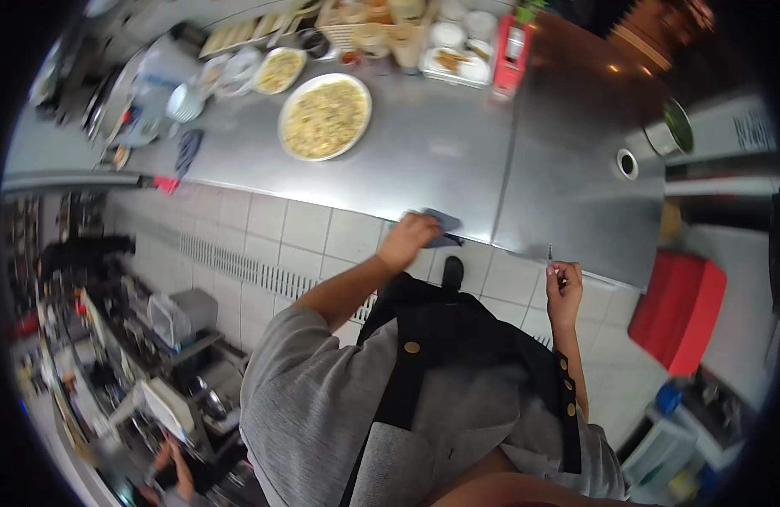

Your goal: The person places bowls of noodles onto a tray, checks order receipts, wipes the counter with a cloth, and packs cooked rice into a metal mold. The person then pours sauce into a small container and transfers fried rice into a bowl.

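Observation:
At the front edge of the steel counter (407, 169), my left hand (413, 234) is closed on a grey-blue cloth (443, 222), part of which hangs over the edge. Further right, my right hand (564, 281) is closed around a small, thin metal object (550, 253) that points up toward the counter; its exact kind is too small to tell. A large oval plate of yellowish food (326, 117) rests on the counter beyond my left hand, with a smaller plate of similar food (280, 70) behind it.
Containers in a basket (373, 38), a tray of white cups (457, 63) and a red holder (510, 63) line the back. A small dark-filled bowl (627, 164) is right. A red box (679, 313) stands beyond the counter's right end. Another person's arms (180, 469) show lower left.

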{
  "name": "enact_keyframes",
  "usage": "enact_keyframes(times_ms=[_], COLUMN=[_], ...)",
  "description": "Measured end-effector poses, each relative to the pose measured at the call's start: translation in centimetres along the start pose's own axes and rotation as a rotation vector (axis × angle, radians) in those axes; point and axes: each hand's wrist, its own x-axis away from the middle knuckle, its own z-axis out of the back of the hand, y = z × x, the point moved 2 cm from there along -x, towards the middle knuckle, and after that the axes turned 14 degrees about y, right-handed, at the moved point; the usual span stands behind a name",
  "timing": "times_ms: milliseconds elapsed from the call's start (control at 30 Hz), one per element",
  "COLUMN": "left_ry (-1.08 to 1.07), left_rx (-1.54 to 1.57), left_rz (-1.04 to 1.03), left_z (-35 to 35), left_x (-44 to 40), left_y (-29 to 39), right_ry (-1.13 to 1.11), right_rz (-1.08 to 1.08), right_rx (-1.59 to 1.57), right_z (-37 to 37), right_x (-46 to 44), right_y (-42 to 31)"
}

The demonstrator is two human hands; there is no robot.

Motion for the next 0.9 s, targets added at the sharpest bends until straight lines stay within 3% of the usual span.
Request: enact_keyframes(times_ms=[100,133,167,200,267,300,333,367,433,467,533,600,667,900], left_ry=[0.069,0.199,0.188,0.305,0.628,0.751,0.952,1.052,1.063,1.064,0.591,0.652,0.567,0.58], left_rx=[-0.3,-0.365,-0.407,-0.309,-0.148,0.065,0.227,0.173,0.112,0.122,-1.014,-0.636,-0.516,-0.456], left_rz=[0.345,0.508,0.696,0.917,0.924,1.098,1.101,1.046,1.213,1.215,0.853,0.892,0.754,0.582], left_z=[9.6,12.8,15.9,20.0,26.6,29.5,31.8,33.8,36.2,35.9,34.2,33.0,32.0,27.1], left_x=[3.8,4.5,5.8,5.1,5.8,5.7,5.6,7.3,8.3,8.5,9.2,6.8,3.3,-2.4], left_y=[-8.8,-12.4,-17.0,-19.0,-26.1,-29.4,-32.6,-38.4,-45.0,-48.1,-51.8,-51.0,-50.7,-49.8], right_ry=[-0.056,-0.096,-0.131,-0.139,-0.174,-0.172,-0.184,-0.191,-0.178,-0.169,-0.177,-0.21,-0.257,-0.356], right_rz=[0.099,0.071,0.042,0.06,0.133,0.142,0.144,0.146,0.124,0.098,0.096,0.036,0.022,0.107], right_rx=[-0.042,-0.047,-0.049,-0.057,-0.063,-0.066,-0.047,-0.03,-0.014,-0.002,0.037,0.051,0.072,0.048], right_z=[-3.6,-4.7,-5.9,-7.2,-10.1,-11.4,-12.6,-14.1,-16.9,-18.5,-21.5,-24.0,-26.4,-32.8], right_x=[-1.3,-1.5,-1.6,-1.8,-1.8,-1.6,-1.3,-1.1,0.3,0.6,1.7,3.0,3.8,4.2], right_y=[-2.2,-3.5,-4.6,-5.5,-7.4,-8.6,-9.9,-11.1,-12.8,-13.6,-16.8,-18.8,-21.1,-27.3])
